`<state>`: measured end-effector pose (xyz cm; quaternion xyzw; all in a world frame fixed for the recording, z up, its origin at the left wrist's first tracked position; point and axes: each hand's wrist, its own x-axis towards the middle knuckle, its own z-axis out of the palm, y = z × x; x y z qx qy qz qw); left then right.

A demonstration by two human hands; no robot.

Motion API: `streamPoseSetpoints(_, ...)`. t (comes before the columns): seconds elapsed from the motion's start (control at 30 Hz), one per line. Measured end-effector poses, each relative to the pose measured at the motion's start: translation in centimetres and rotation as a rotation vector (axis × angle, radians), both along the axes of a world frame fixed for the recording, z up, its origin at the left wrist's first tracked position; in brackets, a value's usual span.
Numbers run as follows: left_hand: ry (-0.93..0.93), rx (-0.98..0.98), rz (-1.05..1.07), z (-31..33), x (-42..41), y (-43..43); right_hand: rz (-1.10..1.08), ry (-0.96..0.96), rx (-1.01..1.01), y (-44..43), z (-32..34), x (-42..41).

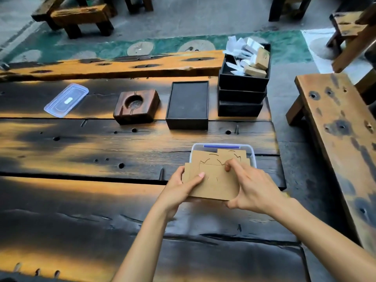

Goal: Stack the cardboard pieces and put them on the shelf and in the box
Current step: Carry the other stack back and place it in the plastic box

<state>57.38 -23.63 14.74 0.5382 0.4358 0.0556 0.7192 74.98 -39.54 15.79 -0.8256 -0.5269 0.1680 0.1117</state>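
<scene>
Now gripping a stack of cardboard pieces (215, 181) with both hands, just above the near edge of a clear tub (252, 153) sitting on the dark plank bench (101, 151). Left hand (183, 187) clamping the stack's left edge, thumb lying flat across the top sheet, fingers tucked underneath. Right hand (251, 187) pinching the right side, fingertips pressing on the top face near a cut circular outline, thumb hooking under the near-right corner. Sheets sitting unevenly, edges stepping out at the left and far sides, far end of the stack overlapping the tub's opening; cannot tell whether touching the rim. Showing something blue along the tub's far inner wall.

Farther back on the bench, lying in a row: a clear lid (66, 99) at the left, well apart from the tub; a wooden ashtray (136, 106) beside it; a shallow black tray (187, 104) right of that. Standing at the far right, a pile of three black trays (241, 94), the top one holding white paper scraps and small tan blocks (255, 71). Running along the bench's far edge, a long orange-brown plank (114, 65). Standing on the floor to the right, a wooden seat (337, 127), with more wooden stools at the top of the view
</scene>
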Motion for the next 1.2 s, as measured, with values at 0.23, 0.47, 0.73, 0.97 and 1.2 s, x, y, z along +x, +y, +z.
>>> streamPoseSetpoints(0.23,0.068,-0.16,0.017,-3.2,3.9,0.9,-0.008,0.012,-0.074,0.8,-3.5,4.5)
streamPoseSetpoints(0.47,0.176,-0.18,0.003,-6.2,9.9,1.6,-0.052,0.013,-0.139,2.0,-7.6,8.3)
streamPoseSetpoints(0.73,0.321,0.018,-0.101,-10.4,14.4,2.4,-0.072,-0.014,-0.211,3.4,-11.7,11.6)
streamPoseSetpoints(0.97,0.319,-0.084,-0.073,-13.2,15.4,1.8,-0.023,-0.111,-0.352,3.9,-13.9,12.3)
streamPoseSetpoints(1.2,0.312,-0.08,-0.044,-14.7,15.8,1.4,-0.035,-0.148,-0.373,3.6,-15.0,12.0)
